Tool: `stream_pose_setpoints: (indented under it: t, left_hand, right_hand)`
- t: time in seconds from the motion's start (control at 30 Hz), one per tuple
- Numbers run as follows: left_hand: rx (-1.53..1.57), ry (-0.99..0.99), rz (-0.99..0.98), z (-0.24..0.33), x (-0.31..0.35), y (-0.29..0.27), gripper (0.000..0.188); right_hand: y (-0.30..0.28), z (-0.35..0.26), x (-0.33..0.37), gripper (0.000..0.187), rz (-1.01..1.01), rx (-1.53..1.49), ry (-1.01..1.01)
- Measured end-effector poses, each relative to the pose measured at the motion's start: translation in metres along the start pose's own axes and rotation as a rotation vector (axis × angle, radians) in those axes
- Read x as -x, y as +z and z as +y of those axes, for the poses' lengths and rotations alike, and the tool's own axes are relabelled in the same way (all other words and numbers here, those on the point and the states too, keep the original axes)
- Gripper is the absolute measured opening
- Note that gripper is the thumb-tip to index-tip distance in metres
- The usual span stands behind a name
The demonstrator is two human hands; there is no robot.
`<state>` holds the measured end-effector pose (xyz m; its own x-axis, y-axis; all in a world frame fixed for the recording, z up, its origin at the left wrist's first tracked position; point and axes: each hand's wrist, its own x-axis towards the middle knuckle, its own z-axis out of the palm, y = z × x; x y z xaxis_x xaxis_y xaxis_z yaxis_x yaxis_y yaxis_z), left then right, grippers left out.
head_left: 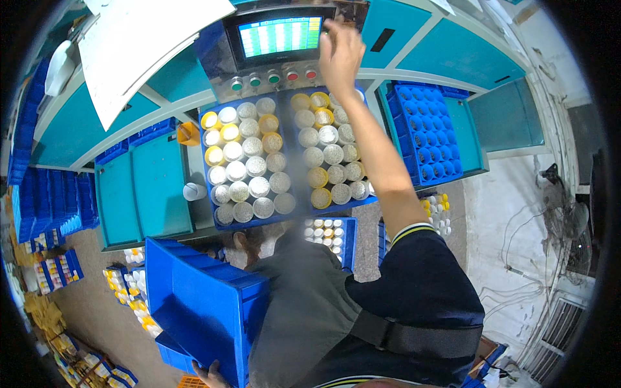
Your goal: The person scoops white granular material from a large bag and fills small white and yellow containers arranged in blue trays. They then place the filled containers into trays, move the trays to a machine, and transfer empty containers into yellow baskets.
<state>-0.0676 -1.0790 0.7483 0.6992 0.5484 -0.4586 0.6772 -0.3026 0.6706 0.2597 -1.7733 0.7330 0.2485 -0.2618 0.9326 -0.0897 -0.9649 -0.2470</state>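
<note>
— Left hand (208, 375) first: where does it sit?
— At the bottom edge, its fingers curled under the empty blue plastic crate (204, 304), gripping that crate's lower corner and holding it tilted against the person's body.
— And beyond the crate?
— Two blue compartment trays (284, 155) rest side by side on the teal machine top (145, 187), filled with round white and yellow-rimmed spools (249, 166) standing on end.
— Where is the right hand (339, 55)?
— Farthest out, raised above the trays, its fingers spread loosely and grasping nothing, their tips at the right edge of the small green-lit control screen (280, 35). A row of green and red push buttons (273, 78) runs just below that screen.
</note>
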Motion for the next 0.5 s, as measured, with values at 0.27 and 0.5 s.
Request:
stream_pose_setpoints:
  t: [0.27,0.5]
  left_hand:
    - [-0.108,0.073,0.034,0.007,-0.037,-0.006,0.084]
    - [-0.040,0.069,0.002,-0.004,-0.050,-0.012,0.085]
  right_hand:
    - [0.000,0.006,0.053,0.023,-0.161,0.037,0.090]
    - [-0.012,0.004,0.046,0.031,-0.256,0.056,0.103]
